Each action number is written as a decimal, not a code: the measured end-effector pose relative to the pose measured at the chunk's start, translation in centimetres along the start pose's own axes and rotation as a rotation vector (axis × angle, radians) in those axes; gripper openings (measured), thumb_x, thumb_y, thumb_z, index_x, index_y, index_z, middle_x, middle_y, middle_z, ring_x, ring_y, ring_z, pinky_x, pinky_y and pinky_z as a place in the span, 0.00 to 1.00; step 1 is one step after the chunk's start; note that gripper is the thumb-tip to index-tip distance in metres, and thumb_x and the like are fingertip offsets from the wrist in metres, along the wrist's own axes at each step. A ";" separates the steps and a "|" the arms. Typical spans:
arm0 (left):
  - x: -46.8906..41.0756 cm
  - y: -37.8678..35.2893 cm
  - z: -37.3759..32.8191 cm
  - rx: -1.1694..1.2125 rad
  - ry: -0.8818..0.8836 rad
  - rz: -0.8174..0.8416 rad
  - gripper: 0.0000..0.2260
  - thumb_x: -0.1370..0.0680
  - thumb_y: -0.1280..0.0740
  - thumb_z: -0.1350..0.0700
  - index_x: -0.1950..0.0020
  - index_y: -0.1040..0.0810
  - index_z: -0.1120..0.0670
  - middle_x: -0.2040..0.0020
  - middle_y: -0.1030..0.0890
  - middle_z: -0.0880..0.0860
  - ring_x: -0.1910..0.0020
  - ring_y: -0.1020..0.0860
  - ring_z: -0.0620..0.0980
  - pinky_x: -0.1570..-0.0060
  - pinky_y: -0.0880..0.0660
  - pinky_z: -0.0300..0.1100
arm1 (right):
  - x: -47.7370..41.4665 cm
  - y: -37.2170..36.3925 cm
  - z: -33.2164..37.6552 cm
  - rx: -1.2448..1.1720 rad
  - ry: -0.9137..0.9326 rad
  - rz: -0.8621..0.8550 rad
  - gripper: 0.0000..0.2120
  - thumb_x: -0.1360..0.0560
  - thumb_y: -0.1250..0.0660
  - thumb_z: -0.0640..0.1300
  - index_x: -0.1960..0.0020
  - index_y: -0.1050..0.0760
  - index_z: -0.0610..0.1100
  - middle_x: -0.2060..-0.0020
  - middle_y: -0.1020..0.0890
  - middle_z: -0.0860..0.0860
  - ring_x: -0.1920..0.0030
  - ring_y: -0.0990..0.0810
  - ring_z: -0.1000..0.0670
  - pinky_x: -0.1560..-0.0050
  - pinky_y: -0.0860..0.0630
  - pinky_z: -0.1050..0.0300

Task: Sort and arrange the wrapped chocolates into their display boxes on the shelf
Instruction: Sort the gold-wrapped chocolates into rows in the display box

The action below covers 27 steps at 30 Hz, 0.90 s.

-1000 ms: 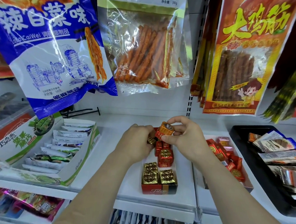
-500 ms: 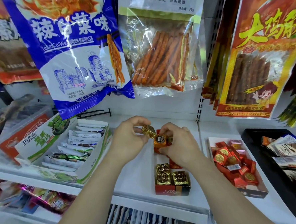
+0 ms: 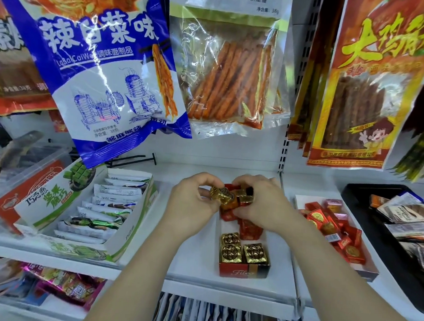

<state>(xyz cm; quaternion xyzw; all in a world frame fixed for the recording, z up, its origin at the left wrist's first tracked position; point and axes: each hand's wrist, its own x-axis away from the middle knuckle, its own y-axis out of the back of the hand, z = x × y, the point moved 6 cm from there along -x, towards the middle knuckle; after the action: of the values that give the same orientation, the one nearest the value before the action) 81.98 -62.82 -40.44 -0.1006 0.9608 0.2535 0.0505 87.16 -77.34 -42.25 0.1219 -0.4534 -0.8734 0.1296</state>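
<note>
Two hands | left hand [image 3: 191, 203] pinches crinkly gold-foil chocolate [image 3: 220, 194] | right hand [image 3: 263, 203] grips foil cubes [image 3: 244, 198]

Hanging above: a blue-and-white snack bag [image 3: 105, 62], a clear pack of orange-red strips [image 3: 231, 72] and a red-and-yellow packet [image 3: 367, 83]. Left: an open green-and-white box [image 3: 83, 212] of white sachets. Right: a black tray [image 3: 384, 247] of assorted wrapped bars.
</note>
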 end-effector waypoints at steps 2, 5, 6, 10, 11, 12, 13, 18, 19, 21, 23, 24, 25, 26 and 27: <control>0.0 -0.7 -0.2 0.062 0.002 0.017 0.13 0.30 0.28 0.67 0.55 0.20 0.49 0.58 0.19 0.42 0.59 0.21 0.44 0.60 0.23 0.31 | 0.2 1.5 -0.1 -0.294 -0.003 0.089 0.26 0.33 0.23 0.42 0.38 0.26 0.52 0.45 0.23 0.50 0.47 0.26 0.54 0.52 0.28 0.67; 0.0 -2.1 -0.3 0.230 0.067 0.043 0.14 0.31 0.26 0.66 0.52 0.23 0.52 0.53 0.17 0.51 0.59 0.18 0.47 0.56 0.20 0.41 | 0.9 2.4 0.2 -0.479 0.021 0.205 0.18 0.31 0.24 0.38 0.42 0.22 0.46 0.52 0.18 0.50 0.57 0.22 0.58 0.56 0.25 0.70; -0.1 -2.5 -0.2 0.273 0.091 0.052 0.14 0.30 0.26 0.67 0.52 0.23 0.53 0.52 0.17 0.53 0.59 0.18 0.49 0.55 0.20 0.43 | 1.1 2.6 -0.1 -0.455 0.018 0.192 0.16 0.31 0.25 0.39 0.44 0.20 0.45 0.55 0.18 0.51 0.58 0.21 0.56 0.54 0.24 0.68; -0.3 -3.9 -0.5 0.370 0.106 0.113 0.13 0.30 0.28 0.71 0.52 0.24 0.56 0.52 0.16 0.57 0.59 0.17 0.49 0.55 0.20 0.39 | 1.3 3.2 -1.6 -0.437 -0.033 0.119 0.11 0.30 0.26 0.37 0.51 0.20 0.49 0.58 0.18 0.52 0.59 0.20 0.58 0.55 0.25 0.70; -0.2 -4.1 -0.8 0.366 0.097 0.132 0.13 0.30 0.28 0.72 0.52 0.24 0.56 0.52 0.16 0.57 0.59 0.17 0.49 0.56 0.21 0.38 | 1.4 3.5 -1.8 -0.440 -0.031 0.107 0.11 0.30 0.26 0.37 0.53 0.21 0.51 0.58 0.18 0.53 0.60 0.21 0.60 0.57 0.26 0.72; -0.2 -4.2 -0.9 0.358 0.093 0.148 0.14 0.30 0.29 0.73 0.52 0.23 0.56 0.52 0.16 0.56 0.59 0.17 0.48 0.56 0.21 0.37 | 1.4 3.6 -1.9 -0.438 -0.029 0.101 0.12 0.30 0.25 0.37 0.55 0.21 0.52 0.58 0.18 0.53 0.61 0.21 0.60 0.58 0.27 0.72; -0.1 -4.4 -1.1 0.352 0.092 0.169 0.14 0.29 0.30 0.74 0.53 0.23 0.56 0.53 0.17 0.55 0.61 0.17 0.46 0.57 0.21 0.36 | 1.5 3.5 -2.1 -0.434 -0.032 0.102 0.12 0.31 0.25 0.37 0.54 0.22 0.52 0.57 0.18 0.52 0.61 0.21 0.59 0.57 0.26 0.69; -0.2 -5.3 -1.2 0.046 0.019 0.239 0.19 0.31 0.29 0.71 0.50 0.23 0.48 0.52 0.20 0.46 0.56 0.20 0.43 0.51 0.21 0.47 | 2.1 3.3 -3.0 -0.406 -0.085 0.093 0.12 0.32 0.24 0.40 0.50 0.19 0.48 0.59 0.22 0.52 0.59 0.21 0.52 0.51 0.24 0.57; -0.2 -5.5 -1.4 -0.154 -0.058 0.244 0.20 0.31 0.27 0.67 0.48 0.24 0.46 0.51 0.21 0.43 0.52 0.23 0.44 0.50 0.23 0.44 | 2.1 3.5 -3.0 -0.402 -0.086 0.079 0.10 0.31 0.24 0.40 0.51 0.19 0.49 0.61 0.22 0.52 0.59 0.22 0.53 0.53 0.25 0.60; -0.1 -5.6 -1.9 -0.431 -0.171 0.249 0.22 0.31 0.26 0.60 0.42 0.26 0.44 0.50 0.25 0.43 0.45 0.29 0.46 0.46 0.29 0.43 | 2.4 3.7 -3.1 -0.399 -0.085 0.073 0.08 0.31 0.25 0.41 0.54 0.19 0.50 0.62 0.22 0.53 0.60 0.23 0.55 0.60 0.29 0.67; -0.1 -5.4 -1.9 -0.461 -0.150 0.278 0.23 0.31 0.26 0.57 0.39 0.28 0.44 0.51 0.29 0.41 0.40 0.33 0.48 0.41 0.30 0.49 | 2.6 3.7 -3.3 -0.398 -0.083 0.086 0.07 0.31 0.25 0.40 0.55 0.19 0.49 0.60 0.20 0.54 0.57 0.22 0.56 0.61 0.30 0.69; -0.2 -5.3 -1.8 -0.451 -0.131 0.299 0.24 0.31 0.26 0.56 0.39 0.29 0.44 0.52 0.31 0.40 0.39 0.33 0.49 0.40 0.30 0.50 | 2.6 3.7 -3.4 -0.399 -0.086 0.090 0.07 0.31 0.25 0.41 0.55 0.19 0.49 0.59 0.19 0.55 0.54 0.21 0.56 0.60 0.30 0.68; -0.3 -5.3 -1.6 -0.451 -0.114 0.326 0.24 0.31 0.26 0.56 0.38 0.29 0.44 0.53 0.32 0.39 0.39 0.33 0.48 0.40 0.30 0.51 | 2.7 3.7 -3.6 -0.405 -0.094 0.091 0.07 0.31 0.25 0.41 0.54 0.19 0.49 0.58 0.18 0.55 0.53 0.21 0.56 0.58 0.29 0.67; -0.3 -5.4 -1.3 -0.461 -0.100 0.355 0.25 0.31 0.25 0.55 0.38 0.29 0.44 0.52 0.32 0.39 0.38 0.33 0.48 0.39 0.29 0.50 | 2.7 3.7 -3.7 -0.416 -0.103 0.095 0.08 0.31 0.25 0.41 0.53 0.20 0.49 0.57 0.18 0.54 0.52 0.21 0.56 0.56 0.28 0.65; -0.3 -5.5 -1.0 -0.486 -0.094 0.376 0.25 0.32 0.25 0.54 0.38 0.29 0.43 0.49 0.32 0.41 0.38 0.33 0.48 0.39 0.29 0.50 | 2.7 3.6 -3.9 -0.431 -0.116 0.101 0.08 0.31 0.25 0.42 0.53 0.20 0.49 0.56 0.18 0.54 0.51 0.20 0.56 0.54 0.25 0.62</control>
<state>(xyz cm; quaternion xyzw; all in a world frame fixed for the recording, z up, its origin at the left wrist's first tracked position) 83.43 -67.97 -42.14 0.0817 0.8702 0.4853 0.0216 86.33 -83.20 -41.77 0.0184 -0.2685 -0.9480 0.1698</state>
